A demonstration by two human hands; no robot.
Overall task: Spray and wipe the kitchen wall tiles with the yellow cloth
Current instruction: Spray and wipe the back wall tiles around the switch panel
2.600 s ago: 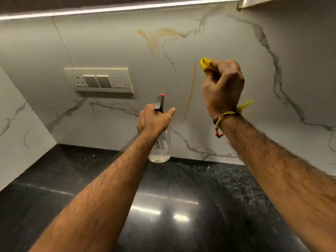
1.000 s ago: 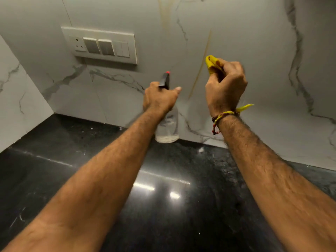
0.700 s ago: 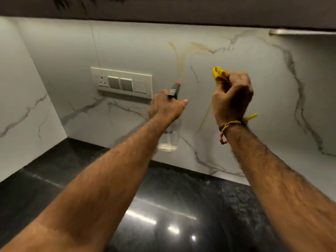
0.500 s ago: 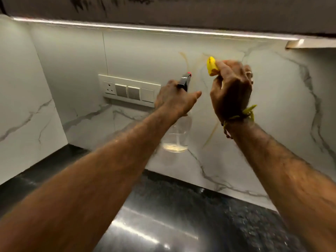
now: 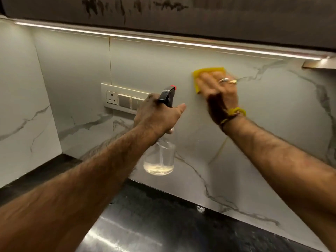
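Since half a second ago, my right hand [image 5: 219,93] has opened from a bunched fist and now presses the yellow cloth [image 5: 201,74] flat on the wall tiles [image 5: 272,124] with straight fingers, high up, near the light strip [image 5: 127,36] under the cabinet. The cloth lies between my palm and the tile; only its top and left edges show past my fingers. My left hand [image 5: 158,117] grips the spray bottle [image 5: 160,159] by the neck, its fingers curled around it, nozzle toward the wall, in front of the switch panel [image 5: 120,99]. To wipe well, I think I must keep the palm flat and pull down along the yellowish streak [image 5: 221,146] below my wrist, toward the countertop [image 5: 163,224]. The bottle should stay clear of the sockets.
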